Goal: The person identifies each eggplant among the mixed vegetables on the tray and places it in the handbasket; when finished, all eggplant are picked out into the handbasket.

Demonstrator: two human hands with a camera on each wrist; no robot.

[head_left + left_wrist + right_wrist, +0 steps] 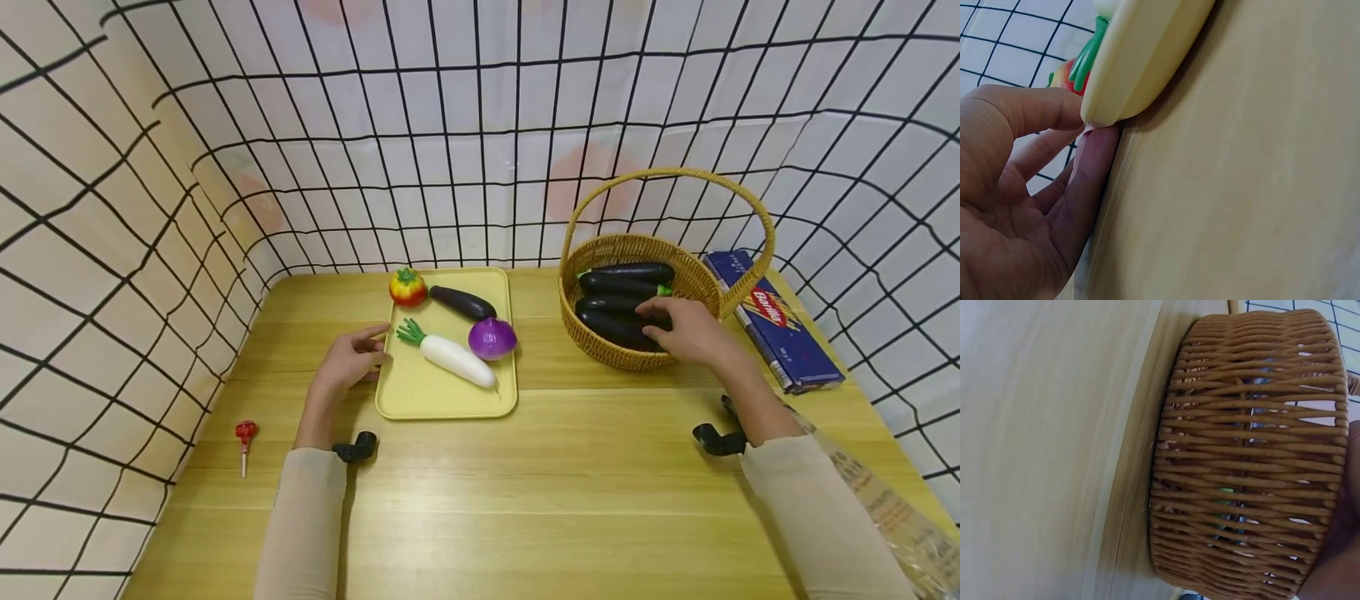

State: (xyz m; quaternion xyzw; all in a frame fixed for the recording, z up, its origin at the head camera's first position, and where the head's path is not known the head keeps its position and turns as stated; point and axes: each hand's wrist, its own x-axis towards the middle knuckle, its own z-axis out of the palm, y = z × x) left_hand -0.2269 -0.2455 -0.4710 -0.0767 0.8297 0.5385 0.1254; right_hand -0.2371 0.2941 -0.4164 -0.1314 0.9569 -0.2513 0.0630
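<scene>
My left hand (349, 363) pinches the left rim of the yellow tray (438, 403) between thumb and fingers, seen close in the left wrist view. On the tray lie a white radish (457, 360) with green leaves, a purple onion (492, 339), an eggplant (461, 302) and a red-yellow tomato (407, 287) at the far left corner. My right hand (686, 329) reaches over the rim of the wicker basket (626, 358), its thumb and fingers around the right end of the nearest eggplant (615, 328). Two more eggplants (618, 284) lie behind it. Basket wicker hides the fingertips in the right wrist view.
A blue Barilla box (776, 325) lies right of the basket, whose tall handle (667, 172) arches overhead. A red lollipop (245, 433) is at the left. Clear printed plastic packaging (892, 517) lies by the right sleeve. Black-grid curtains enclose the wooden table (555, 492).
</scene>
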